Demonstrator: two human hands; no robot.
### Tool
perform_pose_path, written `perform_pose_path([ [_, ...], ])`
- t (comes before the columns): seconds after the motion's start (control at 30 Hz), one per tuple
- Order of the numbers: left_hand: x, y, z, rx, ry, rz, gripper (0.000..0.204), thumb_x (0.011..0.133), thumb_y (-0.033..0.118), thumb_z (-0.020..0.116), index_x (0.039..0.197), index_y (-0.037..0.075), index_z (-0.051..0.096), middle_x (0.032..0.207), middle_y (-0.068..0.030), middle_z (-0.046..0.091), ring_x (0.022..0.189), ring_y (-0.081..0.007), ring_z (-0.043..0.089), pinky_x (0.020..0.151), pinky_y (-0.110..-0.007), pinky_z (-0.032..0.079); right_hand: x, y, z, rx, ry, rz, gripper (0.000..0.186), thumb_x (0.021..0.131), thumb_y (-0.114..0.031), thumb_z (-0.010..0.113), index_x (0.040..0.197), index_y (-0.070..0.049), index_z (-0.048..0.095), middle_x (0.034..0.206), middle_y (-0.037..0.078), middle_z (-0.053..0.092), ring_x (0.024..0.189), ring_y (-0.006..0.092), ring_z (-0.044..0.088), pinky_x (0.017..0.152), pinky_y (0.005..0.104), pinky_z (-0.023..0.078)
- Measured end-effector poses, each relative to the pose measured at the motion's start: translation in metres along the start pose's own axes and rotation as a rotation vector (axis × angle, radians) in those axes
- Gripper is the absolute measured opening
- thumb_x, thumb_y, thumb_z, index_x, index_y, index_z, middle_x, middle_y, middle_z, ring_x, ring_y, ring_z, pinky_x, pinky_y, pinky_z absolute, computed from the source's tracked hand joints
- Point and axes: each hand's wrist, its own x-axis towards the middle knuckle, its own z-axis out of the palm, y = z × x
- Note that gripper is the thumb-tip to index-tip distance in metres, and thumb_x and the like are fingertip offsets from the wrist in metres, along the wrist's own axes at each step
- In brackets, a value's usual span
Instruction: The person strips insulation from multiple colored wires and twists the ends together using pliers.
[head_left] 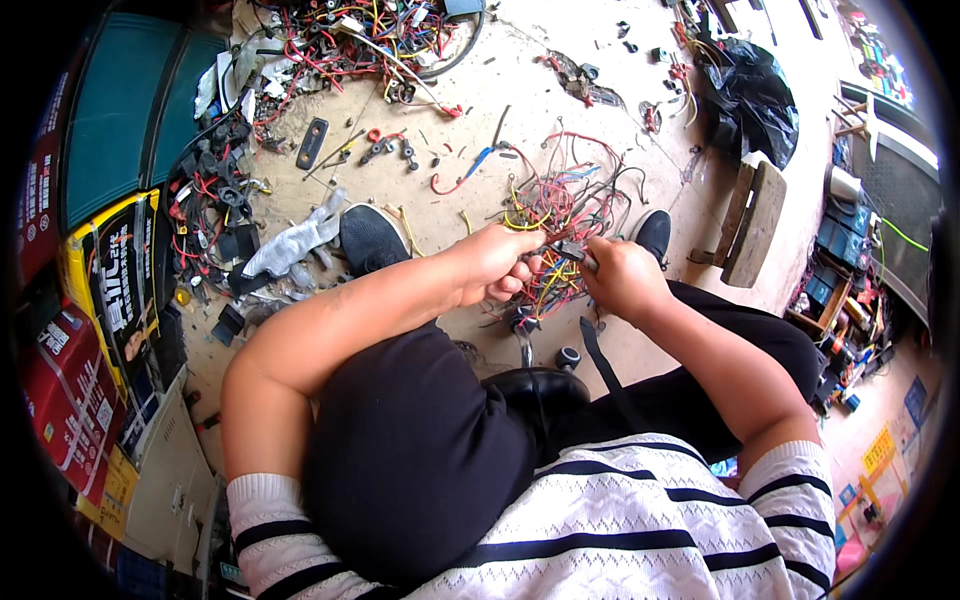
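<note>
Head view: both hands clamp a wire bundle (555,215) over the floor ahead of the knees, left hand (495,265) gripping wires, right hand (622,275) pinching a small tool (572,250). Tangled strands beyond could snag and yank loose.

Both bare forearms extend forward from striped short sleeves and converge ahead of the knees. Left hand (495,265): fingers curled closed in a grip, knuckles up, wrist roughly straight. Right hand (622,277): likewise closed in a fist-like grip, just beside the left, thumb side turned inward. Both elbows bent; the left elbow juts outward.
</note>
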Motion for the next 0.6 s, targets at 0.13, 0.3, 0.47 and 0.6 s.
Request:
perform_pose_path([
  [0.13,0.027,-0.011,-0.019,-0.120,0.087,-0.038,0.034,0.103,0.037,0.042,0.081,0.010,0.046,0.064,0.0050,0.036,0.048,-0.0060,0.030,0.041,-0.023,0.023,0.025,-0.003,0.018,-0.093,-0.035,0.046,0.025,0.087,-0.027,0.059,0.083,-0.003,0.060,0.076,0.018,0.066,0.077,0.0373,0.066,0.070,0.0474,0.053],
  [0.3,0.035,-0.018,-0.033,-0.052,0.068,0.220,0.035,0.104,0.039,0.041,0.088,0.009,0.052,0.069,0.0030,0.046,0.057,-0.0070,0.044,0.049,-0.023,0.035,0.034,-0.019,0.034,0.320,-0.143,0.239,0.033,0.090,-0.036,0.062,0.085,-0.003,0.064,0.075,0.020,0.066,0.074,0.0353,0.067,0.069,0.0460,0.052],
  [0.47,0.042,-0.023,-0.042,0.202,0.075,0.596,0.028,0.104,0.030,0.046,0.100,0.006,0.059,0.083,-0.0001,0.060,0.069,-0.0064,0.056,0.060,-0.021,0.045,0.025,-0.035,0.022,1.300,-0.535,0.551,0.035,0.099,-0.034,0.054,0.073,-0.010,0.051,0.059,0.001,0.049,0.050,0.0147,0.051,0.041,0.0308,0.037],
  [0.6,0.031,-0.015,-0.036,0.267,0.030,0.706,0.025,0.103,0.024,0.048,0.109,0.002,0.060,0.087,-0.0017,0.064,0.072,-0.0071,0.058,0.065,-0.022,0.049,0.014,-0.040,0.001,1.271,-0.541,0.483,0.033,0.099,-0.035,0.053,0.081,-0.008,0.053,0.066,0.002,0.053,0.052,0.0149,0.053,0.043,0.0295,0.041],
])
